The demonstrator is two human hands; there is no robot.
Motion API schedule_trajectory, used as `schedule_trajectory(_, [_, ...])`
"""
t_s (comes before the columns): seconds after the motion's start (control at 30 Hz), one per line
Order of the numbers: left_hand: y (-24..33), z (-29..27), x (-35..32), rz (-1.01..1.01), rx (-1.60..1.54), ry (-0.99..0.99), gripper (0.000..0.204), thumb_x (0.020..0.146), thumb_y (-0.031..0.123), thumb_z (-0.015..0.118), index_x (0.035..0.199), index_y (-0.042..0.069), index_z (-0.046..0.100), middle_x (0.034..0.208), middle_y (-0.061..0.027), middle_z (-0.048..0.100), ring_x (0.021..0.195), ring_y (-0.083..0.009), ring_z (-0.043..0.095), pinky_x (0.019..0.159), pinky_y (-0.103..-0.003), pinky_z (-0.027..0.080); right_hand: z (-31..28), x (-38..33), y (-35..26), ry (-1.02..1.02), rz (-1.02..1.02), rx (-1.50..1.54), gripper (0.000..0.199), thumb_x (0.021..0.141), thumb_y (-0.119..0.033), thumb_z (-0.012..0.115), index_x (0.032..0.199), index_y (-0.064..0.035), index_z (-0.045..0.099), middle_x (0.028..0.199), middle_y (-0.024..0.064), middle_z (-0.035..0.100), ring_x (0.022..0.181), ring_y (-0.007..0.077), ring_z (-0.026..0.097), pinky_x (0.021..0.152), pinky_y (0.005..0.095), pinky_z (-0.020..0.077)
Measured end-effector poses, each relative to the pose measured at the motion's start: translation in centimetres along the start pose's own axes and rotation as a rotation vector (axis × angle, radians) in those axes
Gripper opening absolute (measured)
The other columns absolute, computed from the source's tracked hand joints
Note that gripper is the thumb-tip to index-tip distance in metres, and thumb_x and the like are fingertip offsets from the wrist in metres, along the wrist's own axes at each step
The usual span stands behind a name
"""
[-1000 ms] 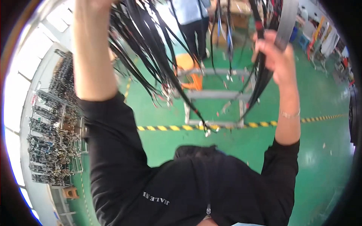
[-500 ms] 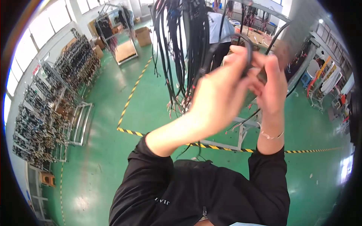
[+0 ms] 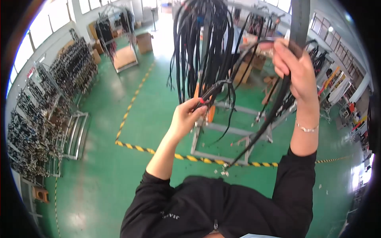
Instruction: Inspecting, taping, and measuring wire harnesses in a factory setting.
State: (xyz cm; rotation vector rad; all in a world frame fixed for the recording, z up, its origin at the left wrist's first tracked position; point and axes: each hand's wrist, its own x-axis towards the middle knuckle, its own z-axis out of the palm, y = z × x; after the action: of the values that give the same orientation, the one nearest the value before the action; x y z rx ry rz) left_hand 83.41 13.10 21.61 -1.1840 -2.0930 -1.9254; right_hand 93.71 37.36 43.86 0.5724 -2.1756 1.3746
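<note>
A black wire harness (image 3: 272,113) runs between my two hands. My left hand (image 3: 183,121) is low beside the hanging cables, thumb and fingers closed on one end of the harness, where a small red spot shows. Higher up and to the right, my right hand (image 3: 301,73) is closed round another part of it near a grey post. From the right hand a thick black length slants down to small pale connectors (image 3: 225,166) at its end. Thinner branches curl loose between the hands. Behind them hangs a dense bunch of black cables (image 3: 190,51).
A grey metal frame (image 3: 222,129) stands on the green floor behind yellow-black tape (image 3: 190,158). The grey post (image 3: 299,20) rises at the upper right. Racks of hung cables (image 3: 35,127) line the left. A wooden-topped cart (image 3: 125,58) and cardboard box (image 3: 145,43) stand farther back.
My hands, close together before, have spread apart: the left moved left and down, the right a little right. The harness is now stretched out between them, with one length hanging down.
</note>
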Motion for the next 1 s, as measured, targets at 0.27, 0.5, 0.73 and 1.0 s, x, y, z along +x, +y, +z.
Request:
schedule_trajectory(0.27, [10.5, -6.5, 17.4, 0.191, 0.092, 0.447, 0.032, 0.093, 0.020, 0.066, 0.121, 0.006, 0.069, 0.065, 0.0022, 0.060, 0.056, -0.0029, 0.048, 0.051, -0.021, 0.038, -6.3, 2.7, -0.7, 0.377, -0.069, -0.217, 0.031, 0.096, -0.024, 0.063, 0.116, 0.0001, 0.064, 0.061, -0.0077, 0.042, 0.054, 0.0018, 0.038, 0.050, 0.0198, 0.0295])
schedule_trajectory(0.5, [12.4, -8.8, 28.6, 0.062, -0.061, 0.390, 0.031, 0.092, 0.027, 0.067, 0.114, 0.006, 0.071, 0.064, -0.0050, 0.064, 0.048, -0.0069, 0.051, 0.043, -0.022, 0.040, -7.0, 10.3, 5.2, 0.471, -0.083, -0.290, 0.037, 0.094, -0.029, 0.066, 0.122, -0.0041, 0.067, 0.066, -0.0060, 0.051, 0.059, 0.0039, 0.044, 0.056, 0.0208, 0.0345])
schedule_trajectory(0.73, [6.0, -10.6, 29.0, -0.061, -0.213, 0.425, 0.030, 0.093, 0.026, 0.067, 0.111, 0.002, 0.071, 0.066, -0.0030, 0.063, 0.046, -0.0091, 0.052, 0.041, -0.023, 0.039, -4.5, 15.1, 10.3, 0.392, -0.013, -0.416, 0.033, 0.093, -0.026, 0.064, 0.114, -0.0009, 0.069, 0.057, 0.0015, 0.060, 0.053, 0.0100, 0.056, 0.055, 0.0283, 0.0434])
schedule_trajectory(1.0, [-2.9, -8.2, 22.6, -0.113, -0.190, 0.336, 0.044, 0.092, 0.008, 0.064, 0.134, 0.007, 0.050, 0.076, -0.0058, 0.063, 0.058, -0.0131, 0.061, 0.050, -0.028, 0.051, -2.4, 14.8, 15.5, 0.394, -0.011, -0.152, 0.029, 0.085, -0.025, 0.072, 0.100, -0.0009, 0.071, 0.063, -0.0040, 0.058, 0.051, 0.0064, 0.048, 0.048, 0.0260, 0.0367])
